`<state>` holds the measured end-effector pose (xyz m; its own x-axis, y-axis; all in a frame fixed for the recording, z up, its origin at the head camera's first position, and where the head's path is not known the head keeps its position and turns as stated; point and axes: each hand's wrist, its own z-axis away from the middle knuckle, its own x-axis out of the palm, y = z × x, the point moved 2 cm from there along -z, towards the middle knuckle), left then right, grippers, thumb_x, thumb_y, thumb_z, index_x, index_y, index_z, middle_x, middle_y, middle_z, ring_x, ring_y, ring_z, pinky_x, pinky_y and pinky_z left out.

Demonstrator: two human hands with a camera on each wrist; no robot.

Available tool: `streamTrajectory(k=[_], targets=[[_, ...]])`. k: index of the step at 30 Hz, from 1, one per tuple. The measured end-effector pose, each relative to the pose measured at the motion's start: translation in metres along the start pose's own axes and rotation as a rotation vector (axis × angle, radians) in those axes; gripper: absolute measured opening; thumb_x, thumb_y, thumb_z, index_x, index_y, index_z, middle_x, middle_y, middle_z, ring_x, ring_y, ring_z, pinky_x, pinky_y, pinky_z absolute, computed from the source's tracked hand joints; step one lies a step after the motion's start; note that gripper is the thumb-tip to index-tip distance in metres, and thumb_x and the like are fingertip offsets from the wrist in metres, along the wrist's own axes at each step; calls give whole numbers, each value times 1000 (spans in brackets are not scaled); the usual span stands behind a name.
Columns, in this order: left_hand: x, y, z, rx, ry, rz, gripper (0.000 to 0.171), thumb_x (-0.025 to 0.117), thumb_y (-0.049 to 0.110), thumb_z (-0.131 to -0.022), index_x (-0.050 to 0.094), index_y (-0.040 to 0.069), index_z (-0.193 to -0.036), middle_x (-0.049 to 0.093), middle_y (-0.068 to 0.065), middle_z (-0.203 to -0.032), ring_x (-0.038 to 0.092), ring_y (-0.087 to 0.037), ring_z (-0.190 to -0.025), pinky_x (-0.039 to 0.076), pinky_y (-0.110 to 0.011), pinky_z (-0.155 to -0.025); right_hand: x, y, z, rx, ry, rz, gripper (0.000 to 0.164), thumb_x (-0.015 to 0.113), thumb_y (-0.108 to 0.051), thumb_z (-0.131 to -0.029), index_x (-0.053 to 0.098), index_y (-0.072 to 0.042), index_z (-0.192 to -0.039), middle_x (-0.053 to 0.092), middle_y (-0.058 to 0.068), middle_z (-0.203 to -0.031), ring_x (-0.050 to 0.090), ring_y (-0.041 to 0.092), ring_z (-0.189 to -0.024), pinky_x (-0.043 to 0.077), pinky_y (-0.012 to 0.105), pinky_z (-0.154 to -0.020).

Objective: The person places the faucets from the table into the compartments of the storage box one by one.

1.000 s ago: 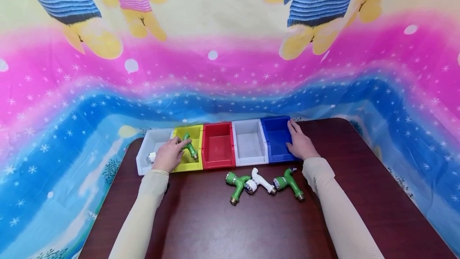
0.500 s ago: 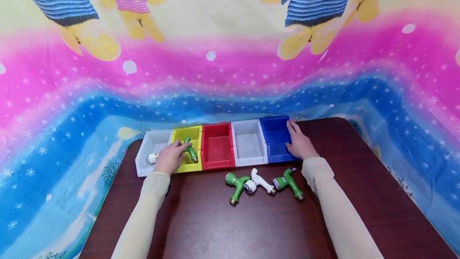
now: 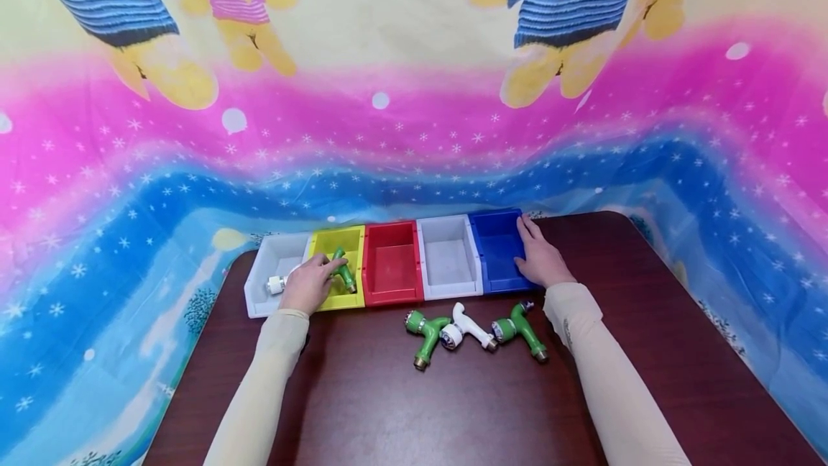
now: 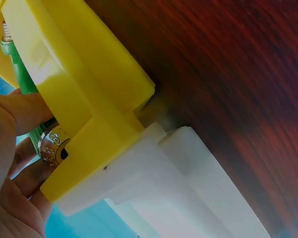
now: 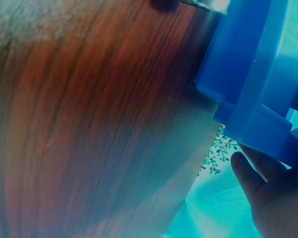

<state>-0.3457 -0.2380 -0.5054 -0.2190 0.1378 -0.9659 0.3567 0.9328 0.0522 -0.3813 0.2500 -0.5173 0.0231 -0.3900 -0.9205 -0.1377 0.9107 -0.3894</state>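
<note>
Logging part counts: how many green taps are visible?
3: one green tap in the yellow bin, held by the left hand; another and a third on the table, flanking a white tap. The hand may hide more.

The near tabletop (image 3: 414,416) leaves room; three taps (image 3: 472,326) obstruct farther in

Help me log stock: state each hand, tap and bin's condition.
Left hand: gripping rear green tap
Rear green tap: inside yellow bin
Right hand: touching blue bin
White-knobbed tap: inside leftmost bin
Front-left green tap: loose
Front white tap: loose
Front-right green tap: loose
Yellow bin: occupied
Leftmost bin: occupied
Red bin: empty
Gray bin: empty
Blue bin: empty
</note>
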Motion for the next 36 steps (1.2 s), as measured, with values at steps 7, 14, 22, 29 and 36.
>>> streamTrajectory(k=[7, 14, 22, 29, 36], targets=[[1, 2, -1, 19, 16, -15, 51, 82, 8, -86, 71, 25, -133, 60, -10, -93, 58, -22, -74, 61, -42, -71, 0, 0, 1, 3, 8, -7, 91, 67, -14, -98, 8, -9, -167, 4, 14, -175, 66, 45, -111, 55, 57, -89], [5, 3, -1, 14, 0, -28, 51, 83, 9, -87, 71, 24, -133, 64, -13, -99, 62, -27, -85, 62, -46, -79, 0, 0, 0, -8, 6, -8, 91, 66, -14, -99, 7, -8, -167, 4, 14, -175, 66, 46, -110, 54, 57, -88], [9, 1, -2, 17, -6, -50, 49, 82, 10, -87, 70, 23, -133, 65, -16, -103, 64, -36, -103, 61, -51, -87, -1, -1, 1, -12, 8, -3, 91, 66, -13, -99, 6, -8, -167, 4, 15, -175, 67, 45, -107, 54, 57, -87], [8, 4, -1, 37, 4, -73, 48, 81, 8, -87, 71, 23, -132, 65, -16, -99, 65, -41, -116, 55, -52, -104, 0, -1, 0, -12, 8, -1, 91, 66, -14, -99, 6, -8, -167, 4, 15, -175, 65, 46, -112, 54, 58, -90], [10, 5, -2, 34, -11, -58, 51, 82, 6, -86, 71, 24, -133, 64, -14, -97, 66, -36, -109, 43, -51, -117, 0, 0, 1, -13, 11, 0, 91, 66, -14, -98, 8, -7, -167, 4, 15, -175, 69, 40, -92, 55, 55, -81]])
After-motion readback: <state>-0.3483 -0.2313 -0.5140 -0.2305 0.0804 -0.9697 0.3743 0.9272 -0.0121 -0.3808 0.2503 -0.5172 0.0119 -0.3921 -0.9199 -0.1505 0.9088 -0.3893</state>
